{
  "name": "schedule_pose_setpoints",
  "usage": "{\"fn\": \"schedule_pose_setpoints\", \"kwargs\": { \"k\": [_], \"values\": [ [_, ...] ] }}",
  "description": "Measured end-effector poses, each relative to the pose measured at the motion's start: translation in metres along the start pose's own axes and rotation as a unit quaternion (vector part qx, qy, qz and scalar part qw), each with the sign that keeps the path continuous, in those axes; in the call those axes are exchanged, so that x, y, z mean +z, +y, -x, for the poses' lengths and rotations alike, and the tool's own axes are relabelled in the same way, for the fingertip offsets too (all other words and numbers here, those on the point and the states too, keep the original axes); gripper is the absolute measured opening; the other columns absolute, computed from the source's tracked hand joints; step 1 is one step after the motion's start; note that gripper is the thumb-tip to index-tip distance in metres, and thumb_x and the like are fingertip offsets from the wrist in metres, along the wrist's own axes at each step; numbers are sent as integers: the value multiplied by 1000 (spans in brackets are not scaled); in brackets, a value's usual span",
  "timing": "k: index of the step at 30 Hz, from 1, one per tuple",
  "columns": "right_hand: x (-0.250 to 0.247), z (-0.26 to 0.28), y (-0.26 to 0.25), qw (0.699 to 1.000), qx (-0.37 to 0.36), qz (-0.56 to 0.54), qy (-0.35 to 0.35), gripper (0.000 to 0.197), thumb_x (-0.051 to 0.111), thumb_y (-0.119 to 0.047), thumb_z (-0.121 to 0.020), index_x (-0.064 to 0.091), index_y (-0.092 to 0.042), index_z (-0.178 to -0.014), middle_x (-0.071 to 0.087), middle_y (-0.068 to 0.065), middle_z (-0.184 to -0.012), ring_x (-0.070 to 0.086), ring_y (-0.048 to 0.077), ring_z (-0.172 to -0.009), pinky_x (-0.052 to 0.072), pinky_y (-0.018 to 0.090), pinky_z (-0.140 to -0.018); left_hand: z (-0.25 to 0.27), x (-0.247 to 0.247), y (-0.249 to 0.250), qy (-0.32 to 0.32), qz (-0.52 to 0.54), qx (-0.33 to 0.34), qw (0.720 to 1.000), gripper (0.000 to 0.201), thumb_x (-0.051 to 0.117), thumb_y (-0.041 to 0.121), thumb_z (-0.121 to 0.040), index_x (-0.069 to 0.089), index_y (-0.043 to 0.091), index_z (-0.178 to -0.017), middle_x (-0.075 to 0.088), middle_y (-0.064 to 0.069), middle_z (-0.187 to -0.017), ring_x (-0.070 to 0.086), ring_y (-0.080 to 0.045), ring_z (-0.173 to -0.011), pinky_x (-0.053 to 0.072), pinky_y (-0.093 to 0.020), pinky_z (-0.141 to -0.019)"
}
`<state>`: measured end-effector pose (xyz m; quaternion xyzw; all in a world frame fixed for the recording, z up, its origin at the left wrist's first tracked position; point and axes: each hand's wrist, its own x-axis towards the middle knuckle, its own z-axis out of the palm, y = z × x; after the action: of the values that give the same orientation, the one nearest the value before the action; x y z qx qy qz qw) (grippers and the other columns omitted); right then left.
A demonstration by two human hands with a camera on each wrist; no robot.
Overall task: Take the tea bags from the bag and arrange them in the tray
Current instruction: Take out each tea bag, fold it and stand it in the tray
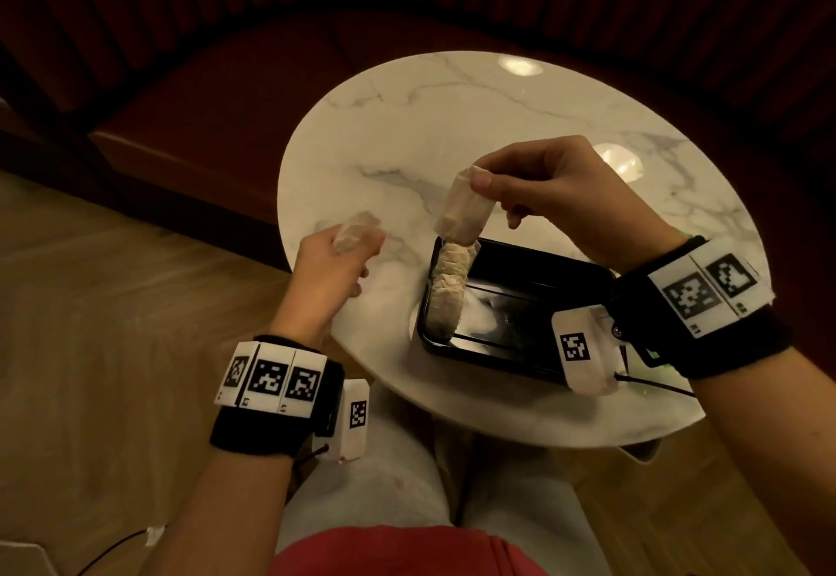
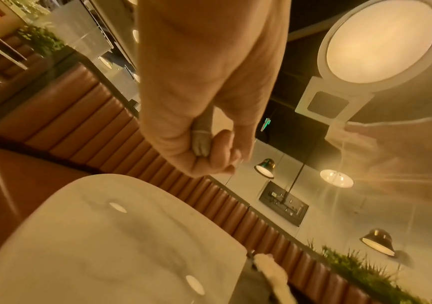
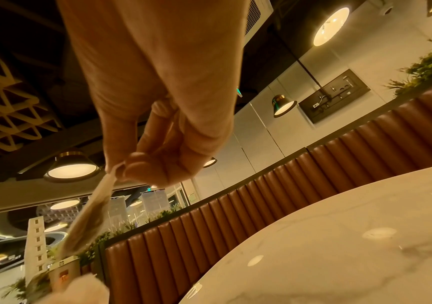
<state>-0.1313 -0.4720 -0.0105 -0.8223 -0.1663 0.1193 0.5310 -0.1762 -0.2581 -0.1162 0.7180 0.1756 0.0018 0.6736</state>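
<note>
A black tray (image 1: 534, 268) sits on the round marble table (image 1: 407, 123). Several tea bags (image 1: 448, 290) lie in a row along the tray's left side. My right hand (image 1: 484, 177) pinches the top of a pale tea bag (image 1: 459, 211), which hangs just above the far end of that row; in the right wrist view the tea bag (image 3: 87, 218) dangles from my thumb and finger. My left hand (image 1: 348, 249) hovers left of the tray, fingers curled round a crumpled clear plastic bag (image 1: 357, 229); in the left wrist view the plastic bag (image 2: 201, 142) shows inside the fist.
The table's far half holds only light reflections. A curved brown padded bench (image 1: 226, 114) wraps behind the table, with wooden floor (image 1: 113, 281) at the left. Marker bands with small cameras sit on both wrists. My lap is under the table's near edge.
</note>
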Motion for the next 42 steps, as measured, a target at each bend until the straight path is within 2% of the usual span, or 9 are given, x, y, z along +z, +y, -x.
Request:
{"fn": "schedule_pose_setpoints", "kwargs": {
  "k": [4, 8, 14, 18, 21, 25, 34, 38, 42],
  "values": [
    [7, 0, -2, 999, 3, -10, -47, 21, 67, -17, -89, 69, -8, -108, 71, 12, -93, 57, 6, -66, 51, 22, -64, 12, 8, 29, -88, 106, 29, 990, 29, 70, 29, -85, 69, 6, -103, 60, 8, -65, 43, -2, -52, 32, -16, -43],
    [9, 1, -5, 998, 3, -27, -56, 27, 69, -17, -85, 65, -12, -112, 65, 13, -82, 57, 9, -63, 50, 24, -65, 22, 12, 42, -175, 72, 62, 980, 16, 75, 23, -76, 65, 11, -81, 45, 3, -57, 36, -4, -48, 28, -17, -43],
    [19, 6, 11, 988, 57, -145, -2, 20, 53, -21, -98, 62, -8, -109, 62, 0, -83, 55, 12, -70, 48, 23, -61, 23, 18, 42, -118, 124, 28, 985, 20, 74, 7, -81, 71, 0, -99, 51, -15, -76, 34, -11, -57, 23, -16, -43],
    [31, 12, 33, 986, 106, -117, -61, 16, 53, 1, -94, 62, -3, -107, 68, 5, -90, 59, 14, -79, 46, 24, -64, 23, 20, 44, -86, 144, 14, 986, 16, 75, 10, -80, 70, 4, -94, 61, -3, -71, 42, -5, -56, 26, -15, -41],
    [42, 20, 38, 988, 88, -63, -110, 26, 64, -11, -91, 66, -14, -117, 71, 5, -113, 63, 14, -92, 45, 26, -71, 24, 21, 45, -84, 135, 12, 987, 10, 75, 12, -81, 71, 10, -90, 60, 6, -64, 46, -2, -57, 28, -16, -44],
    [52, 22, 37, 990, 70, -92, -83, 23, 68, -16, -89, 71, -7, -109, 71, 13, -101, 59, 14, -85, 42, 30, -72, 27, 23, 48, -95, 129, 5, 987, 17, 73, 12, -83, 71, 4, -99, 65, -2, -75, 49, 0, -49, 29, -16, -43],
    [56, 26, 46, 989, 46, -105, -88, 16, 69, -17, -86, 77, -10, -97, 60, 22, -78, 53, 11, -69, 42, 31, -68, 33, 26, 55, -117, 226, -48, 966, 4, 69, 9, -86, 68, 11, -89, 70, -2, -75, 65, -9, -65, 29, -14, -36],
    [50, 30, 50, 985, 56, -124, -102, 18, 68, -26, -81, 78, -16, -94, 65, 1, -72, 54, 8, -68, 44, 23, -65, 34, 27, 57, -117, 243, -67, 961, 11, 69, 7, -84, 69, 9, -95, 71, -6, -85, 69, -14, -75, 30, -14, -37],
    [34, 26, 55, 984, 76, -116, -112, 17, 68, -30, -81, 79, -22, -91, 66, -2, -74, 55, 8, -70, 44, 25, -69, 34, 22, 58, -133, 233, -75, 961, 10, 69, 4, -84, 66, 8, -93, 69, -7, -87, 66, -11, -69, 28, -13, -36]
  ]
}}
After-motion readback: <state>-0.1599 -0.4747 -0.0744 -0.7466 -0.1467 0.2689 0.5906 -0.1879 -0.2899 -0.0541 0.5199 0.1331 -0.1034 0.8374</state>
